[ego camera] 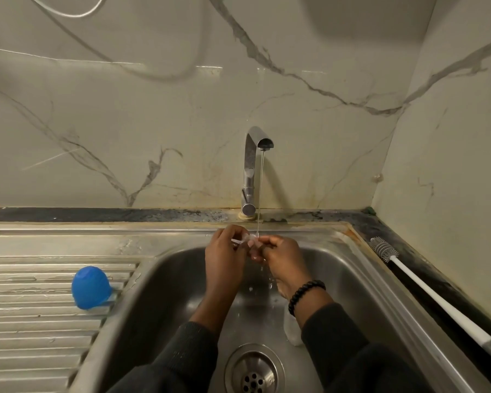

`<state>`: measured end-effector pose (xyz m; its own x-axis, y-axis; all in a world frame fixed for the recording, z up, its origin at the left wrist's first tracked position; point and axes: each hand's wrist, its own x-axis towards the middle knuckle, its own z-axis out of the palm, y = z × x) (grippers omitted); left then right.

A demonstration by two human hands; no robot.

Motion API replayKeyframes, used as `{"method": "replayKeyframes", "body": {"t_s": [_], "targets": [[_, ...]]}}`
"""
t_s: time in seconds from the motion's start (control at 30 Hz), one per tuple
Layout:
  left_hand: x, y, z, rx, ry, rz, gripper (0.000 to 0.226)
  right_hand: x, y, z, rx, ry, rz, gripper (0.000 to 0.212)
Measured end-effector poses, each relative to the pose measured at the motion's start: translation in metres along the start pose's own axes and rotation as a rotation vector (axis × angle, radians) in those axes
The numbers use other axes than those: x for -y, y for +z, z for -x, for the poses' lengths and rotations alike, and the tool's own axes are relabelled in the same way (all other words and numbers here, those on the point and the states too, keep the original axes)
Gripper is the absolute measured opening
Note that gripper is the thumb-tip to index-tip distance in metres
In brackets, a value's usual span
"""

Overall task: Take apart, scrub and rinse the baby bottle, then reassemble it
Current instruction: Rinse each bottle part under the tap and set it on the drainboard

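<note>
Hands: left hand (224,251) and right hand (281,255) pinched a small clear part (248,241) under the tap (253,168).
Surface: steel sink (182,279); blue cap (90,287) on left drainboard (34,321).
Room: marble-veined wall (125,123); bottle brush (425,285) on right tabletop (425,259).

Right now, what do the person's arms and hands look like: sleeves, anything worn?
Both arms wear long dark sleeves, charcoal or black, of a soft knit-like fabric, pushed back to leave the wrists bare. The left hand is bare, with nothing on its wrist. The right hand is bare too; a black beaded bracelet circles its wrist. No gloves or watch; rings cannot be made out.
</note>
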<state>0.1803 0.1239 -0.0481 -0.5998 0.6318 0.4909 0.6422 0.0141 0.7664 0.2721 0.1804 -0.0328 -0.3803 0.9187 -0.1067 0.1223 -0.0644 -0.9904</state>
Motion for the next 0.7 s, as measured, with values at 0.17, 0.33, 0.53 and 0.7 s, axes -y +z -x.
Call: {"method": "replayKeyframes", "body": {"t_s": [0.17,0.33,0.53,0.7], "targets": [[-0.002,-0.006,-0.005,-0.094,-0.046,0.08,0.006,0.006,-0.005,0.003,0.109,0.081,-0.591,0.017],[0.014,-0.014,-0.004,0.011,-0.156,-0.107,0.005,-0.009,-0.004,0.005,0.026,-0.081,0.215,0.012],[0.004,-0.044,0.015,0.209,-0.147,-0.257,0.01,-0.018,0.007,0.03,0.164,-0.292,0.743,0.017],[-0.007,-0.102,0.027,0.077,-0.127,-0.261,0.006,-0.017,0.028,0.052,0.147,-0.328,0.526,0.015]]}}
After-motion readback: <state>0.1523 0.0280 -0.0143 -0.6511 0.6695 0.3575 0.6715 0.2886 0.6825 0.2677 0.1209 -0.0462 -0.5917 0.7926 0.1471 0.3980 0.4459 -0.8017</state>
